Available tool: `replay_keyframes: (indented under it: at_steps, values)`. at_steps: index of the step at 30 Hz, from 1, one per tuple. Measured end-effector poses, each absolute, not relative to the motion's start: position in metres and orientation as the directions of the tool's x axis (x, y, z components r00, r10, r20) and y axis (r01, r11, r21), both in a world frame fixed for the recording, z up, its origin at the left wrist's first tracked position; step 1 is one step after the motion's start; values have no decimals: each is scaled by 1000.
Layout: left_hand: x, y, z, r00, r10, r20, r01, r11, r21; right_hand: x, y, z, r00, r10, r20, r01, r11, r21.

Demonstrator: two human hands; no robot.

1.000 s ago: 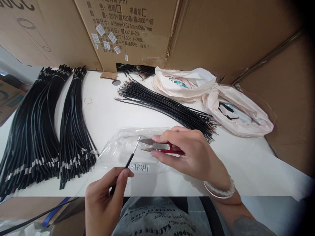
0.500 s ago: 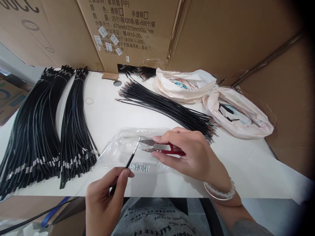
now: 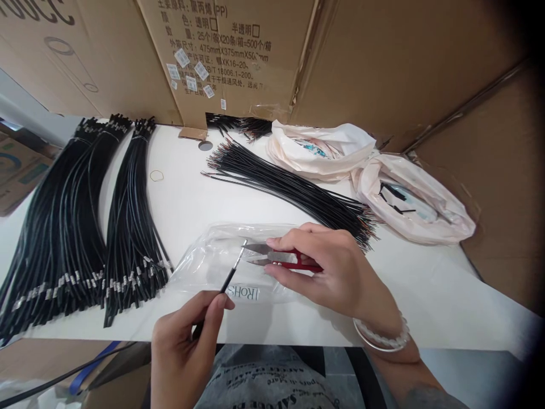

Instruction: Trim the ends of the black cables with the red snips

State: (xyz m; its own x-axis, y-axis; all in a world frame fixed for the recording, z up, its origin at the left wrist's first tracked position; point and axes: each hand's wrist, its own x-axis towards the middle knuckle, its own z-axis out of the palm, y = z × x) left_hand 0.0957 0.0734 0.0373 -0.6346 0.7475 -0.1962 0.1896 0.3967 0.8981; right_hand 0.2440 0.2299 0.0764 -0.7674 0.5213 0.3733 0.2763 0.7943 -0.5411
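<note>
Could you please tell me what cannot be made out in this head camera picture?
Head view: the lower part of the black cable, hidden by the left hand.
Head view: the rear of the red snips, covered by the right hand.
Head view: how far the rear cables extend, hidden by the cardboard box.
Head view: whether the snips touch the silver tip, too small to tell.

Over the plastic bag [image 3: 200, 250] on our table [image 3: 183, 196] we have a cable [image 3: 228, 280] and snips [image 3: 284, 259]; left of the bag lie cable bundles [image 3: 131, 210], behind it a wire bundle [image 3: 283, 184], behind-right two sacks [image 3: 455, 222].
</note>
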Motion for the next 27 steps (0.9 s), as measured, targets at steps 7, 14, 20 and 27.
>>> replay_keyframes:
  at_steps: [7,14,20,27]
  values:
    - [90,72,33,-599,793,-111,295,348,890,244,230,77,-765,521,378,269,792,-548]
    - [91,72,34,-603,790,-111,294,349,890,244,230,76,-758,510,406,245,800,-548]
    - [94,73,34,-617,777,-126,264,355,897,245,230,77,-765,523,376,264,787,-558]
    - [92,74,33,-601,788,-131,269,353,896,245,229,76,-766,528,367,274,784,-556]
